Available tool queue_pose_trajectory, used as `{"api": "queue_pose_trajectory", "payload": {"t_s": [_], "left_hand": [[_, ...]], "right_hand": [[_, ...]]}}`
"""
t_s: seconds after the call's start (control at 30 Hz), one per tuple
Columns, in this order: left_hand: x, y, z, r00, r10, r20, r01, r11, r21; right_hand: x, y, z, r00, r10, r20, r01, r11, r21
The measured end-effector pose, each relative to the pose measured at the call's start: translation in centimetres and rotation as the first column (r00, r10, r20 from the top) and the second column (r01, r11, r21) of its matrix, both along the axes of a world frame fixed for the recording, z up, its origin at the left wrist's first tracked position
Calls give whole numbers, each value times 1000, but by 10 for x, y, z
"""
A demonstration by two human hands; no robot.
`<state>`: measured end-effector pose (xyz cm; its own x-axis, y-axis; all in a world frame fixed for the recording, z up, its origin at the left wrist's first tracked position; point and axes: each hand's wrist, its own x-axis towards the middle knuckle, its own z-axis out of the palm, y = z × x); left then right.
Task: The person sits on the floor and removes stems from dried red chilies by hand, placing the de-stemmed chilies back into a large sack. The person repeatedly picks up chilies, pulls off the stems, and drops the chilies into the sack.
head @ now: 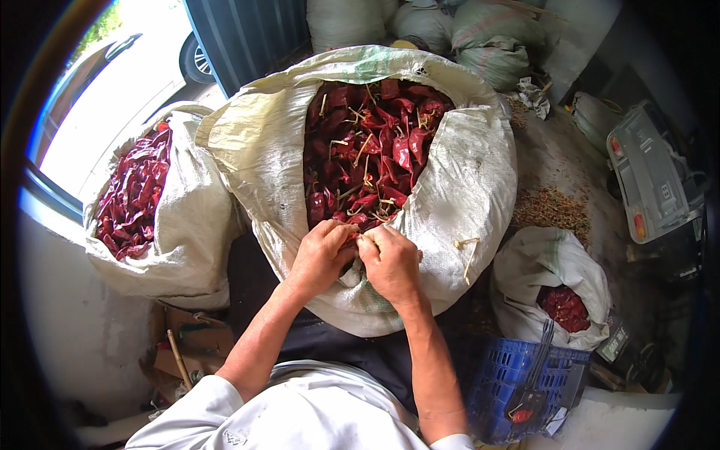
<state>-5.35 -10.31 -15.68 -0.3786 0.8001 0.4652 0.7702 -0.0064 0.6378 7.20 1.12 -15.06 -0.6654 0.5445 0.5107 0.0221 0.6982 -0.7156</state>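
Note:
A large white woven sack [467, 163] stands open before me, its rim rolled back around many dried red chili peppers [388, 140], several with pale stems. Over the sack's near edge, my left hand [323, 253] and my right hand [391, 261] meet fingertip to fingertip. Between them they pinch a small red piece, apparently a dried chili; most of it is hidden by the fingers. Loose pale stems [469, 253] lie on the sack's right side.
Left of me stands another open sack [185, 225] of red chilies. A smaller sack [523, 270] with chilies and a blue plastic crate [500, 365] are at my right. A heap of stems [554, 214] lies on the floor. Filled sacks [349, 25] line the back, near a blue corrugated door [247, 39].

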Motion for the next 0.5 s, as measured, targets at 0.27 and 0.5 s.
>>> {"api": "queue_pose_trajectory", "payload": {"t_s": [0.27, 0.5], "left_hand": [[-2, 5, 0, 718, -125, 685, 71, 992, 107], [-14, 0, -7, 403, -180, 897, 112, 983, 147]], "right_hand": [[-12, -10, -21, 897, -37, -441, -409, 312, -858], [-22, -16, -16, 877, -67, -475, -448, 240, -861]]}}
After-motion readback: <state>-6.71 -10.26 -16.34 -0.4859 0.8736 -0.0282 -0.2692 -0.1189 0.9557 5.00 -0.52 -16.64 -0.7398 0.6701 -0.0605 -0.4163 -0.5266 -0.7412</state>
